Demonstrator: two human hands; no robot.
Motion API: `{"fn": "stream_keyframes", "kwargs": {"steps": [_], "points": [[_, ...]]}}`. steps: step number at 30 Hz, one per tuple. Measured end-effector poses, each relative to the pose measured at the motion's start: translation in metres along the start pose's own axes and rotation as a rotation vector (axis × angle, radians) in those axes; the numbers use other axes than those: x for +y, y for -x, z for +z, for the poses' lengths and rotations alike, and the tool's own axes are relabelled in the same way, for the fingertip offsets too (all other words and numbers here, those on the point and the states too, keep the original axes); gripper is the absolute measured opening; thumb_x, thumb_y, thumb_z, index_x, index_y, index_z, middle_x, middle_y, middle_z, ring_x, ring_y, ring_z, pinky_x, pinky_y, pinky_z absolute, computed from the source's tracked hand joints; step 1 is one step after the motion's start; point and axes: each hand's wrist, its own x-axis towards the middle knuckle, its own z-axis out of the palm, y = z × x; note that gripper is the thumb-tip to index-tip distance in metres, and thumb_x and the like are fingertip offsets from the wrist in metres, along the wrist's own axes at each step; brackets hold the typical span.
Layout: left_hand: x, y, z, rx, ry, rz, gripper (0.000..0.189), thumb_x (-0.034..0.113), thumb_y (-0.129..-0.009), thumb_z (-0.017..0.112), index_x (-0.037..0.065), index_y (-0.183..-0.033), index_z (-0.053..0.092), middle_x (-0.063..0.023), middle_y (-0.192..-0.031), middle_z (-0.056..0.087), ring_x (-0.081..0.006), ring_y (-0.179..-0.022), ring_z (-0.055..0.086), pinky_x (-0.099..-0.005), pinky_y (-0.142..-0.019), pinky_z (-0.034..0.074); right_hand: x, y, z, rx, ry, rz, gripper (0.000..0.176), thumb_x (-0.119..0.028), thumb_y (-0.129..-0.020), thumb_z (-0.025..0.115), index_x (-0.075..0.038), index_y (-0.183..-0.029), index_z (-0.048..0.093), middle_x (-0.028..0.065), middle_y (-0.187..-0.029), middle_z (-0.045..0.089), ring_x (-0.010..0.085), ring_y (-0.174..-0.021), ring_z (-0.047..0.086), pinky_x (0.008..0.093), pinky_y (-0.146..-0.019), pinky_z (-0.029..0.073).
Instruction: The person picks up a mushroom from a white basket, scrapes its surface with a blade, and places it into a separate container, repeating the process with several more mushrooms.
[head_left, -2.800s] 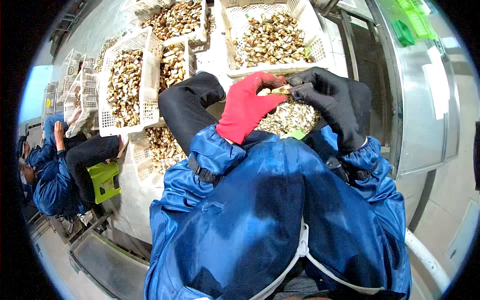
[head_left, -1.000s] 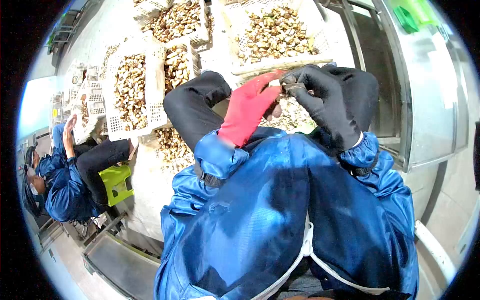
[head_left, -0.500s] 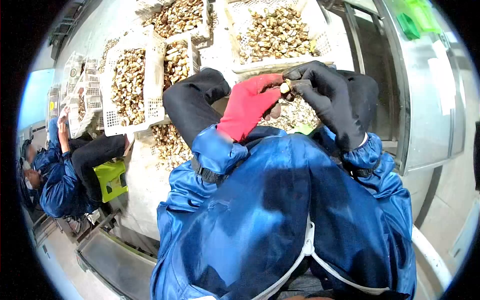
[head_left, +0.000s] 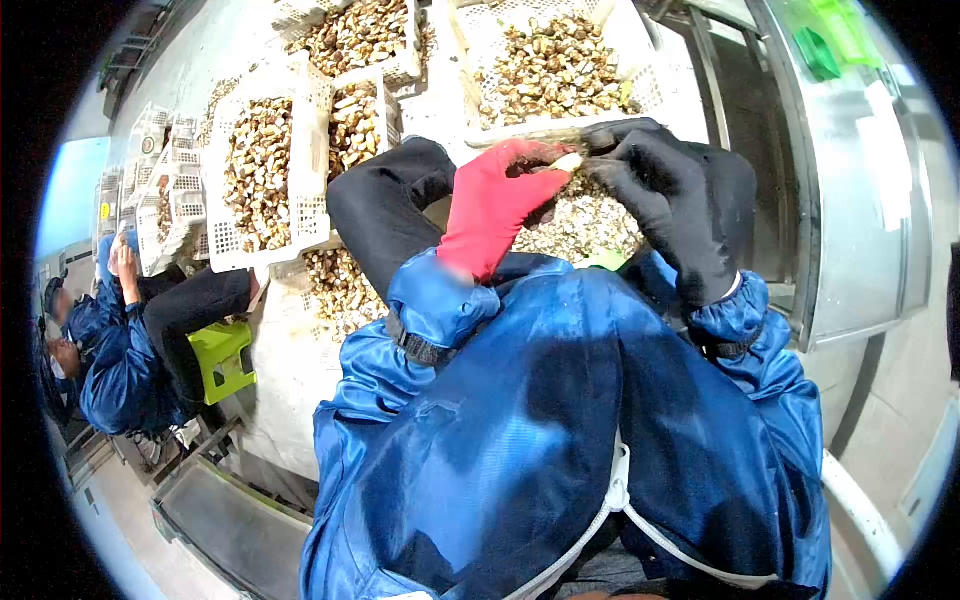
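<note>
My left hand [head_left: 503, 205], in a red glove, is closed with thumb and fingers around a small pale mushroom [head_left: 569, 162]. My right hand [head_left: 655, 185], in a black glove, is closed just to the right of the mushroom, around what looks like a small knife, its blade now mostly hidden by the fingers. Both hands are above a heap of pale cut pieces [head_left: 585, 228] between my knees. Just beyond the hands, a white perforated crate [head_left: 530, 130] holds many brown-and-cream mushrooms [head_left: 560, 70].
More mushroom-filled crates stand at the left, including a long white crate [head_left: 225, 240]. Farther left a person in blue [head_left: 130, 350] sits on a green stool [head_left: 225, 360]. A metal frame [head_left: 785, 130] runs along my right. A grey tray [head_left: 230, 520] lies at lower left.
The mushroom has turned in my left fingers and now shows a longer pale side. My right hand has drawn slightly away, and the flat blade seen earlier is less visible.
</note>
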Motion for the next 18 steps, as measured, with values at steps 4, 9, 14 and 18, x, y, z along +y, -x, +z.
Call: {"fn": "stream_keyframes", "kwargs": {"steps": [4,9,14,18], "points": [[-0.003,0.002,0.004,0.058,-0.166,0.167,0.024,0.007,-0.073,0.066,0.000,-0.096,0.062,-0.0026,-0.081,0.062,-0.0058,-0.071,0.054,-0.0187,-0.063,0.044,0.010,0.000,0.004,-0.019,0.013,-0.077,0.015,-0.012,-0.078,0.060,0.001,-0.086,0.057,0.0087,-0.087,0.059,0.0163,-0.083,0.056,0.0275,-0.074,0.044],[-0.002,0.004,0.000,0.005,-0.099,0.134,0.025,0.005,-0.072,0.067,0.000,-0.096,0.061,-0.0027,-0.085,0.062,-0.0061,-0.068,0.054,-0.0199,-0.061,0.045,0.007,0.001,0.001,-0.013,-0.387,0.337,0.016,-0.012,-0.078,0.062,-0.001,-0.088,0.059,0.0021,-0.077,0.059,0.0090,-0.074,0.055,0.0229,-0.067,0.044],[-0.013,0.001,0.005,0.092,-0.313,0.334,0.029,0.002,-0.070,0.068,0.001,-0.097,0.061,-0.0031,-0.084,0.062,-0.0063,-0.068,0.053,-0.0196,-0.059,0.045,-0.004,-0.001,0.001,-0.060,-0.177,0.271,0.014,-0.009,-0.076,0.063,0.000,-0.086,0.059,0.0038,-0.080,0.060,0.0097,-0.073,0.055,0.0225,-0.068,0.044],[-0.017,0.000,0.005,0.081,-0.266,0.411,0.029,0.000,-0.068,0.068,0.001,-0.096,0.061,-0.0031,-0.084,0.062,-0.0075,-0.072,0.055,-0.0204,-0.064,0.046,0.010,-0.003,-0.001,-0.010,-0.537,0.418,0.013,-0.009,-0.077,0.062,0.000,-0.085,0.059,0.0048,-0.078,0.061,0.0107,-0.072,0.057,0.0233,-0.067,0.045]]}}
